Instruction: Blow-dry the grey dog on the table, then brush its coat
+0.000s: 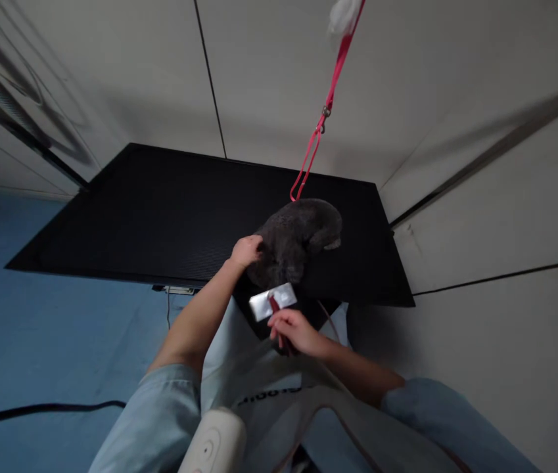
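Note:
A grey, short-furred animal that looks like a cat point(296, 236) crouches near the front edge of the black grooming table point(175, 210). My left hand point(247, 251) grips its left side, with the fingertips partly hidden in the fur. In my right hand point(294, 330) is a slicker brush point(273, 301) with a wide silver head and a dark red handle. The brush head is just in front of the cat, at the table's front edge; whether it touches the fur I cannot tell. A pink leash loop point(307, 164) hangs down to the cat's back.
The leash rises past a metal clip point(326, 113) to a white bundle point(342, 18). Dark poles point(439, 190) stand at both table ends. Pale wall panels point(269, 79) are behind. A black cable point(42, 410) lies on the blue floor point(62, 341). A white device point(214, 440) hangs at my chest.

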The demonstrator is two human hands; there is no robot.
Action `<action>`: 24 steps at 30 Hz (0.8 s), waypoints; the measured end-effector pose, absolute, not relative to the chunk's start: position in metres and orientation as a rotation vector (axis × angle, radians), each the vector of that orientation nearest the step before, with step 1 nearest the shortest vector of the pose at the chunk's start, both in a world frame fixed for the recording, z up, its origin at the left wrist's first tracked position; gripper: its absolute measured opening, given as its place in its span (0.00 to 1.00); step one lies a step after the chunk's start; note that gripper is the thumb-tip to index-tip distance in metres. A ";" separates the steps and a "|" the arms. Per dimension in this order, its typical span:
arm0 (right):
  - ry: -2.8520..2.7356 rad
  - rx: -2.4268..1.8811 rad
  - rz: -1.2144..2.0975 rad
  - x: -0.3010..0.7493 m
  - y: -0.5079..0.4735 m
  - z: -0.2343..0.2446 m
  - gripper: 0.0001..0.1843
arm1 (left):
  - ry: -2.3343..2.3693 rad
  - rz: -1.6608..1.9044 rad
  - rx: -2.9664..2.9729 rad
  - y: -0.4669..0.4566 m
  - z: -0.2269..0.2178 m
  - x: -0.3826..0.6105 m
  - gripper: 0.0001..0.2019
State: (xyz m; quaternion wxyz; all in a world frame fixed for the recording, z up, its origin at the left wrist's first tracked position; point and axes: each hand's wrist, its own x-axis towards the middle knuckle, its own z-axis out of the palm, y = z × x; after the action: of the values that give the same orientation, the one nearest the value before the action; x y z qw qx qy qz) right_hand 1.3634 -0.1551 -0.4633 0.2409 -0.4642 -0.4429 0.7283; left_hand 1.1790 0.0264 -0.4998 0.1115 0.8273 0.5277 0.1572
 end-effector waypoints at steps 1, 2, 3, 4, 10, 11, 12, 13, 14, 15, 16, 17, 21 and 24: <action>-1.264 -1.227 2.080 1.365 -0.159 -0.462 0.14 | 1.553 0.459 2.430 0.027 -0.501 1.178 0.06; -1.301 -1.189 2.116 1.366 -0.158 -0.460 0.15 | 1.560 0.466 2.428 0.027 -0.502 1.177 0.05; -1.311 -1.168 2.081 1.368 -0.152 -0.457 0.14 | 1.569 0.479 2.425 0.027 -0.504 1.176 0.05; -1.286 -1.173 1.991 1.369 -0.143 -0.455 0.14 | 1.574 0.494 2.424 0.027 -0.505 1.175 0.04; -1.105 -1.214 1.980 1.370 -0.137 -0.457 0.13 | 1.594 0.464 2.454 0.030 -0.505 1.166 0.06; -1.132 -1.174 2.133 1.371 -0.145 -0.456 0.14 | 1.595 0.448 2.460 0.030 -0.504 1.165 0.06; -1.169 -1.121 2.261 1.371 -0.150 -0.454 0.15 | 1.601 0.438 2.463 0.031 -0.503 1.164 0.06; -1.204 -1.073 2.336 1.372 -0.149 -0.451 0.15 | 1.612 0.431 2.462 0.031 -0.502 1.163 0.07; -1.231 -1.038 2.339 1.372 -0.144 -0.448 0.14 | 1.623 0.429 2.463 0.031 -0.500 1.163 0.08; -1.243 -1.024 2.271 1.373 -0.134 -0.446 0.13 | 1.633 0.430 2.466 0.031 -0.499 1.163 0.08; -1.208 -1.049 2.111 1.372 -0.122 -0.445 0.12 | 1.638 0.432 2.472 0.031 -0.497 1.163 0.09; -1.164 -1.090 1.947 1.372 -0.110 -0.445 0.11 | 1.640 0.434 2.479 0.031 -0.496 1.163 0.09; -1.123 -1.167 1.891 1.373 -0.114 -0.460 0.11 | 1.651 0.413 2.499 0.029 -0.496 1.162 0.09; -1.200 -1.090 2.247 1.381 -0.148 -0.461 0.15 | 1.606 0.385 2.505 0.027 -0.500 1.162 0.08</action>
State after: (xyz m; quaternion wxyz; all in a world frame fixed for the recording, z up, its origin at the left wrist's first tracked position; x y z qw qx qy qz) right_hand 1.3814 -0.1485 -0.4612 0.1843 -0.3868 -0.4255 0.7971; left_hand 1.1624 0.0272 -0.4997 0.0703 0.8328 0.5339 0.1279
